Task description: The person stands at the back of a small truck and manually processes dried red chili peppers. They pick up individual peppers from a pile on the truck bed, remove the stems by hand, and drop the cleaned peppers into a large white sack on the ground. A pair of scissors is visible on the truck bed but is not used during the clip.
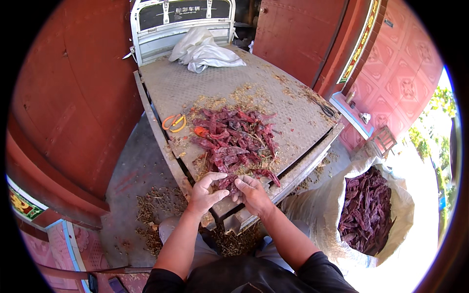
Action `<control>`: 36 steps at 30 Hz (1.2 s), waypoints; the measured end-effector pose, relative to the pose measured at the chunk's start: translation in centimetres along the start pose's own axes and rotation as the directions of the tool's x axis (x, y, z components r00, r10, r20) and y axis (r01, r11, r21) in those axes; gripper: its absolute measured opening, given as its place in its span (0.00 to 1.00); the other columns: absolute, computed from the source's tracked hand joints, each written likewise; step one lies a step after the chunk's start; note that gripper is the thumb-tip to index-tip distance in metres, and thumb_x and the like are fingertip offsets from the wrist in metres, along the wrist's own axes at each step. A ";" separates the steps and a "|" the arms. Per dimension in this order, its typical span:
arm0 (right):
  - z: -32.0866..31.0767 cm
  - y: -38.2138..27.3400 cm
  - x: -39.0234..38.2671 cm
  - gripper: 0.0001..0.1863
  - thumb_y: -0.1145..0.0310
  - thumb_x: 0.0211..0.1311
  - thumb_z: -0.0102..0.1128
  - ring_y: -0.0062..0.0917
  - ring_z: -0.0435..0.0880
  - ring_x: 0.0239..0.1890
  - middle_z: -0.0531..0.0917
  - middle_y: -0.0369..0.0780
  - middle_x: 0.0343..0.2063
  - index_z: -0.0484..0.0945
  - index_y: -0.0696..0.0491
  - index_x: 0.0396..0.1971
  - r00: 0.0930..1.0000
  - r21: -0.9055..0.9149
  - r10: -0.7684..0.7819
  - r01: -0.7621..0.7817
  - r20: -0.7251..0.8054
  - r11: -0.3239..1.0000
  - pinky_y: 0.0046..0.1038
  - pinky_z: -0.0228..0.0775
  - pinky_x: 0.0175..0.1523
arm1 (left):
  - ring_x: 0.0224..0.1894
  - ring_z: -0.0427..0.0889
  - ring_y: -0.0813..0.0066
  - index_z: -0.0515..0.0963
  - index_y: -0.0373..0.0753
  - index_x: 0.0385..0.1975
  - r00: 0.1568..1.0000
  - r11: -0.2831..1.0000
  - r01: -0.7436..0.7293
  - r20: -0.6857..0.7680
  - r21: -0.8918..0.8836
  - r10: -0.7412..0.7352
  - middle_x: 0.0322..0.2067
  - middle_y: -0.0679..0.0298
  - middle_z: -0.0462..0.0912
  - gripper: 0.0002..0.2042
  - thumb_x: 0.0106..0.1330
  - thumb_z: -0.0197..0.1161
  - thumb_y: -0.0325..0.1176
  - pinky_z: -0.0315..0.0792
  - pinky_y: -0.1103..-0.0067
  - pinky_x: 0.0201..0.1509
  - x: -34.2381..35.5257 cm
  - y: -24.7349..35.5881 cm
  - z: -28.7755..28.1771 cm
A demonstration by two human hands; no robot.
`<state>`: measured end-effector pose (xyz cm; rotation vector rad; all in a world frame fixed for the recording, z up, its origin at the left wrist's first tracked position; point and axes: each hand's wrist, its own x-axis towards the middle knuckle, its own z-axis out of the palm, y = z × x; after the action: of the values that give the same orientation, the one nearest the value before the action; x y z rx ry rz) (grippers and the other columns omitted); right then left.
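My right hand (246,195) is closed on a dried red chili (228,181) at the front end of a metal cart bed (298,136). My left hand (207,193) is just left of it, thumb and forefinger spread apart beside that chili. Beyond both hands lies a loose pile of wrinkled dark red chilies (234,132), with a brighter red one at its left side and pale seeds and stems scattered around it. Scissors with orange handles (173,122) lie left of the pile.
A crumpled white sack (200,51) lies at the bed's far end. An open sack of dried chilies (366,210) stands at the right. A dark-handled tool (327,111) lies on the bed's right edge. Red doors (58,97) flank the cart; a small stool (383,139) is at the right.
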<state>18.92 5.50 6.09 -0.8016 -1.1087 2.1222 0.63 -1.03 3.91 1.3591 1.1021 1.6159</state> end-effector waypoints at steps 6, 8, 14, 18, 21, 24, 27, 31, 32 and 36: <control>-0.2 -0.5 -0.1 0.09 0.65 0.76 0.53 0.18 0.76 0.22 0.81 0.34 0.29 0.77 0.54 0.43 0.995 0.120 0.046 -0.057 0.088 0.991 0.22 0.69 0.27 | 0.45 0.79 0.78 0.77 0.33 0.53 0.989 0.979 0.137 -0.041 -0.152 -0.145 0.44 0.66 0.80 0.16 0.66 0.66 0.26 0.73 0.79 0.52 -0.3 -0.9 0.1; -0.6 -0.5 -0.2 0.09 0.65 0.76 0.52 0.18 0.75 0.22 0.81 0.34 0.28 0.77 0.54 0.43 0.989 0.093 0.073 -0.086 0.131 0.992 0.22 0.68 0.27 | 0.41 0.79 0.81 0.77 0.34 0.53 0.980 0.958 0.177 -0.053 -0.224 -0.193 0.42 0.67 0.80 0.14 0.68 0.64 0.27 0.74 0.81 0.47 -0.4 -1.1 0.1; -0.9 -0.3 0.2 0.12 0.63 0.75 0.53 0.17 0.74 0.24 0.80 0.35 0.31 0.76 0.54 0.49 0.982 -0.014 0.091 -0.090 0.166 0.996 0.21 0.68 0.29 | 0.36 0.78 0.85 0.78 0.35 0.47 0.981 0.973 0.143 -0.102 -0.178 -0.163 0.37 0.69 0.81 0.09 0.70 0.63 0.26 0.74 0.84 0.41 -0.3 -2.1 0.0; 2.0 -1.3 -0.9 0.18 0.63 0.72 0.58 0.17 0.77 0.30 0.80 0.35 0.37 0.72 0.53 0.57 0.995 -0.147 0.072 -0.062 0.064 0.987 0.21 0.72 0.33 | 0.37 0.78 0.85 0.78 0.35 0.46 0.988 0.990 0.110 -0.099 -0.089 -0.118 0.37 0.69 0.81 0.08 0.69 0.63 0.24 0.74 0.83 0.43 -0.2 -1.9 0.3; 1.8 -0.7 -0.5 0.21 0.67 0.70 0.59 0.18 0.79 0.34 0.80 0.35 0.40 0.70 0.53 0.60 0.998 -0.318 0.046 -0.033 0.034 0.948 0.23 0.75 0.37 | 0.39 0.78 0.85 0.78 0.35 0.45 0.990 0.992 0.109 -0.085 -0.067 -0.114 0.37 0.69 0.81 0.08 0.68 0.64 0.23 0.74 0.84 0.44 -0.2 -1.8 0.3; 2.5 -1.1 -1.2 0.21 0.71 0.68 0.56 0.19 0.80 0.37 0.80 0.35 0.40 0.70 0.53 0.60 0.999 -0.368 0.030 -0.025 0.010 0.930 0.25 0.75 0.39 | 0.38 0.78 0.85 0.78 0.34 0.45 0.985 0.987 0.137 -0.090 -0.084 -0.145 0.37 0.69 0.81 0.09 0.67 0.64 0.23 0.74 0.84 0.43 -0.3 -1.6 0.3; 1.9 -1.0 -1.3 0.22 0.71 0.67 0.55 0.24 0.82 0.38 0.81 0.38 0.38 0.69 0.54 0.60 0.999 -0.513 -0.048 0.050 0.018 0.857 0.29 0.75 0.40 | 0.37 0.77 0.85 0.79 0.34 0.45 0.982 0.982 0.152 -0.095 -0.116 -0.163 0.37 0.69 0.81 0.09 0.67 0.65 0.24 0.74 0.84 0.42 -0.3 -1.6 0.3; 1.2 -0.5 -1.1 0.21 0.70 0.66 0.53 0.39 0.84 0.40 0.83 0.49 0.36 0.69 0.57 0.59 0.965 -0.796 -0.246 0.217 0.088 0.566 0.38 0.74 0.44 | 0.36 0.77 0.85 0.79 0.34 0.45 0.981 0.978 0.150 -0.103 -0.146 -0.166 0.37 0.69 0.81 0.09 0.66 0.65 0.24 0.73 0.84 0.40 -0.3 -2.0 0.1; 1.4 -0.6 -1.2 0.21 0.70 0.66 0.53 0.42 0.84 0.40 0.83 0.51 0.35 0.69 0.57 0.58 0.963 -0.831 -0.253 0.211 0.088 0.515 0.40 0.74 0.45 | 0.36 0.77 0.85 0.79 0.34 0.45 0.980 0.978 0.148 -0.113 -0.147 -0.165 0.37 0.69 0.81 0.09 0.66 0.65 0.23 0.73 0.84 0.40 -0.4 -2.1 0.1; 1.3 -1.3 -1.3 0.17 0.67 0.67 0.53 0.50 0.84 0.39 0.82 0.56 0.33 0.73 0.59 0.52 0.975 -0.894 -0.193 0.182 0.110 0.409 0.43 0.72 0.46 | 0.35 0.76 0.85 0.79 0.34 0.45 0.978 0.978 0.128 -0.145 -0.165 -0.152 0.37 0.70 0.80 0.09 0.66 0.65 0.23 0.73 0.84 0.40 -0.3 -1.8 0.3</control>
<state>19.14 4.51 8.16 -1.0501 -2.2805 1.1662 0.97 -0.61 2.19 1.0448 1.1123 1.6881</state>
